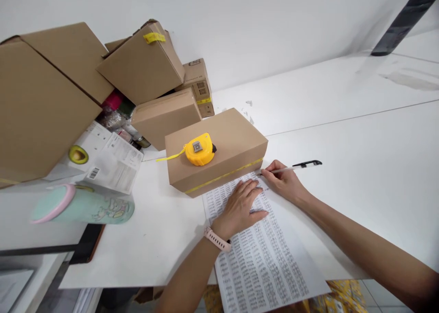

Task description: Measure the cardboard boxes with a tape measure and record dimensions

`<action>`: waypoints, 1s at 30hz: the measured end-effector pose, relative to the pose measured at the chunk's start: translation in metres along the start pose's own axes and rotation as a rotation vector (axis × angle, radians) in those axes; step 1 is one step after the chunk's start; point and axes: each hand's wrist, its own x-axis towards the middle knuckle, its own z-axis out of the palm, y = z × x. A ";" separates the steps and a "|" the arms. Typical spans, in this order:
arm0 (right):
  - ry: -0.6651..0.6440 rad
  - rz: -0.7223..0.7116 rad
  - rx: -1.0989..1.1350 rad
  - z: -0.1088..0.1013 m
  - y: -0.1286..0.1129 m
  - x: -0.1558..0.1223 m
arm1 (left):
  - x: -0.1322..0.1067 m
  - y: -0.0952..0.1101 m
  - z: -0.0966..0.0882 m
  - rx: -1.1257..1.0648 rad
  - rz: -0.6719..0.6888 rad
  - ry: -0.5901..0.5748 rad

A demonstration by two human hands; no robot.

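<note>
A sheet of paper [274, 267] covered in columns of small writing lies on the white table, its lower end hanging past the front edge. My left hand [240, 208] rests flat on it, fingers spread. In my right hand [283, 180] is a pen [291, 168], its tip at the paper's top right part. Just beyond the paper stands a closed cardboard box [236, 135] with a yellow tape strip along its side. On top of that box sits a yellow tape measure [200, 149], a short length of its blade or strap sticking out to the left.
Several cardboard boxes [144, 66] are stacked at the back left. A mint-green bottle [99, 205] with a pink ring stands at the left, near a white carton [116, 162] with an avocado picture. A dark bottle-like object [401, 25] is at the far right.
</note>
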 end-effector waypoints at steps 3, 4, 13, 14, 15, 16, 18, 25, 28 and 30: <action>0.028 -0.024 -0.054 0.001 0.004 0.000 | 0.000 -0.001 0.001 0.013 0.005 0.012; 0.026 -0.032 -0.053 0.001 0.004 0.000 | 0.000 -0.002 0.001 0.017 0.006 0.019; -0.080 -0.061 0.125 0.001 0.004 0.002 | 0.001 -0.004 0.002 -0.002 0.016 0.055; -0.072 -0.038 0.114 0.001 0.004 0.002 | 0.002 -0.004 0.002 -0.005 0.015 0.054; -0.055 -0.015 0.085 0.001 0.004 0.002 | 0.002 -0.004 0.002 -0.008 0.013 0.053; -0.036 0.003 0.044 0.002 0.003 0.001 | 0.002 -0.004 0.002 -0.010 0.013 0.053; -0.001 0.007 -0.047 0.003 0.002 0.000 | 0.002 -0.004 0.002 -0.010 0.017 0.054; 0.019 -0.049 -0.160 0.005 0.002 -0.002 | 0.001 -0.005 0.003 -0.010 0.018 0.053; 0.014 -0.058 -0.178 0.005 0.004 -0.001 | 0.001 -0.006 0.003 -0.013 0.020 0.057; 0.006 -0.064 -0.185 0.005 0.006 -0.001 | 0.001 -0.006 0.004 -0.013 0.023 0.062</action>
